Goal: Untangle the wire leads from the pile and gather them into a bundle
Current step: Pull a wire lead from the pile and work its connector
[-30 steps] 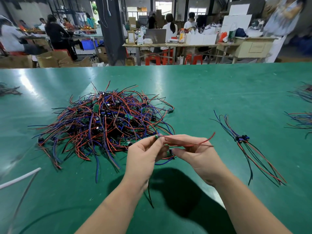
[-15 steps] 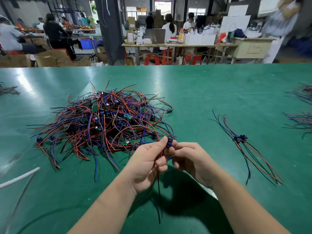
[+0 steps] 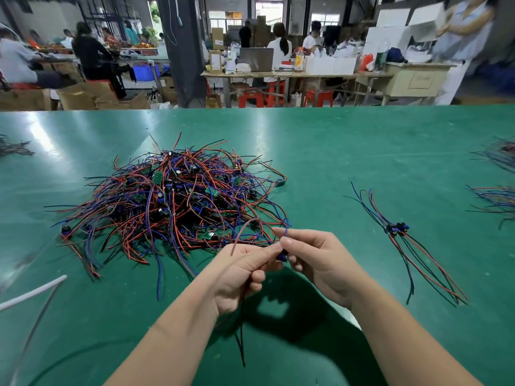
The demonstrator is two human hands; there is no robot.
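Hands (image 3: 237,274) (image 3: 320,263) around one wire lead (image 3: 282,258)

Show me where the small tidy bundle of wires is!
In the head view, the small bundle lies on the green table, to the right of the right hand and apart from the big pile on the left.

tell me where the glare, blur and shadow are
Head view: bright glare streaks the green table at far left; a dark shadow lies on it under the left hand and right hand; the standing person at top right and the white cord at lower left are blurred; the wire pile is sharp.
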